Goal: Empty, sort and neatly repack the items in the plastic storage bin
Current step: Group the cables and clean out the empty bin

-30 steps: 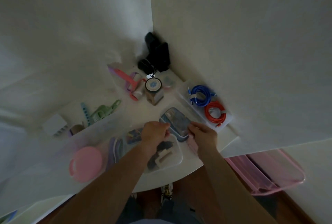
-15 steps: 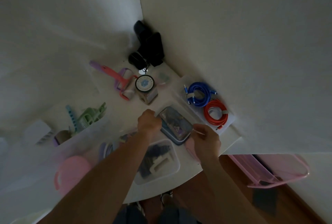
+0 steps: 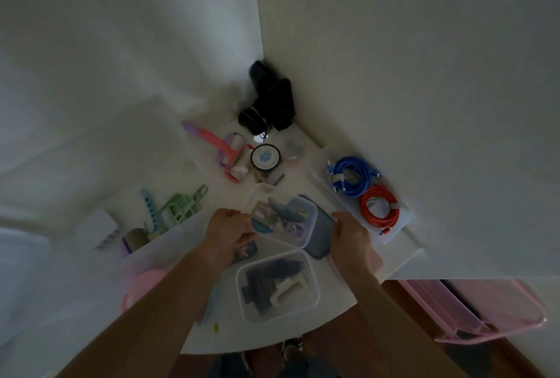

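Clear container (image 3: 283,215), tilted, holds small jumbled items.

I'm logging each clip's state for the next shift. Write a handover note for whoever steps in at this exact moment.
Left hand grips the clear box of small items, lifted and tilted.
Right hand holds its dark lid, just separated.
Second clear box of dark bits sits open on the table.
Blue cable and red cable lie coiled in a tray.
Lint roller and jar lie out.
The bin holds a pink disc.
Left: finish sorting, repack the bin.
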